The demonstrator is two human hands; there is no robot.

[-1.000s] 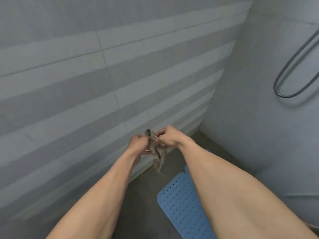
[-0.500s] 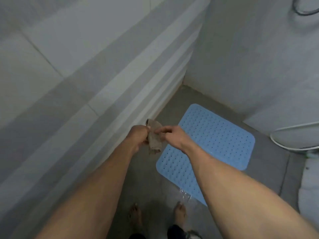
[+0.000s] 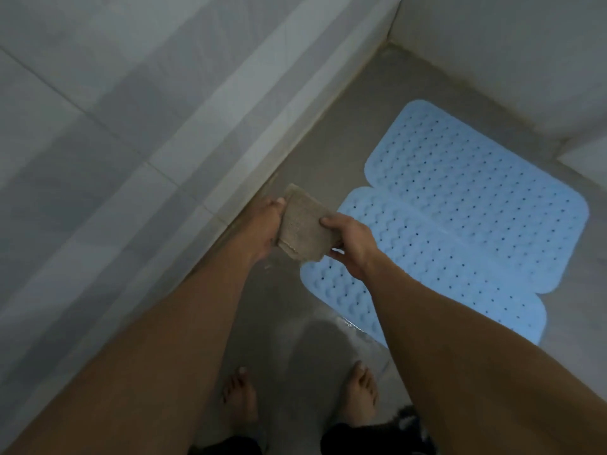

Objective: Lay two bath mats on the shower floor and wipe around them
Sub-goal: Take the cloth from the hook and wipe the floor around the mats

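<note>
- Two hands meet at the centre of the frame, sharing one folded tan cloth (image 3: 303, 232) held above the floor.
- Left hand (image 3: 262, 224) grips the cloth's left edge, fingers wrapped under it and thumb tip showing at the top corner.
- Right hand (image 3: 353, 246) pinches the cloth's right edge, thumb on top, fingers curled beneath.
- Two light-blue bath mats lie flat on the grey shower floor (image 3: 345, 133), right of centre: the far mat (image 3: 476, 178) nearer the upper-right corner wall, the near mat (image 3: 443, 274) below it, their long edges touching or slightly overlapping.
- Near mat's left end sits under the right hand in this view.
- Striped grey tiled wall (image 3: 131, 142) fills the left of the frame.
- Bare feet (image 3: 241, 394) stand on the wet-looking floor at the bottom centre, just short of the near mat.
</note>
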